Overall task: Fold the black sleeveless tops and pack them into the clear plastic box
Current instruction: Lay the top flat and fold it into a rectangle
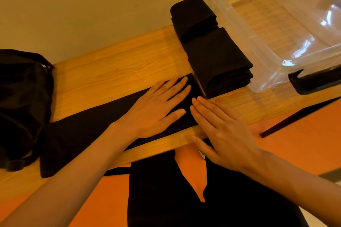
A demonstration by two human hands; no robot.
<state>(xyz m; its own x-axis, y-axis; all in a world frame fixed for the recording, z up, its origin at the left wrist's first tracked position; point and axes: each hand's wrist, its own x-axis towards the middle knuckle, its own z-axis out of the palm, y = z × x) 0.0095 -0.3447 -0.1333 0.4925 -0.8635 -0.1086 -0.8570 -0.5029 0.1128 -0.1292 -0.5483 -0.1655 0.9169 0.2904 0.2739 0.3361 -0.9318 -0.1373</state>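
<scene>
Black sleeveless top folded into long strip [83, 130] lies along front edge of wooden tabletop [110, 68], long axis left-right. Left hand [156, 108] flat on right part, fingers spread. Right hand [225, 134] at strip's right end, fingers straight, together, gripping nothing; contact with cloth unclear. Clear plastic box [258, 29] at far right corner.

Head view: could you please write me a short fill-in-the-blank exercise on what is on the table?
1. The palm lying flat on the long black top belongs to the person's ____.
2. The folded tops lie on the ____, left of the clear plastic box.
3. At the far left sits a black ____.

Missing words: left hand; table; bag.
</scene>
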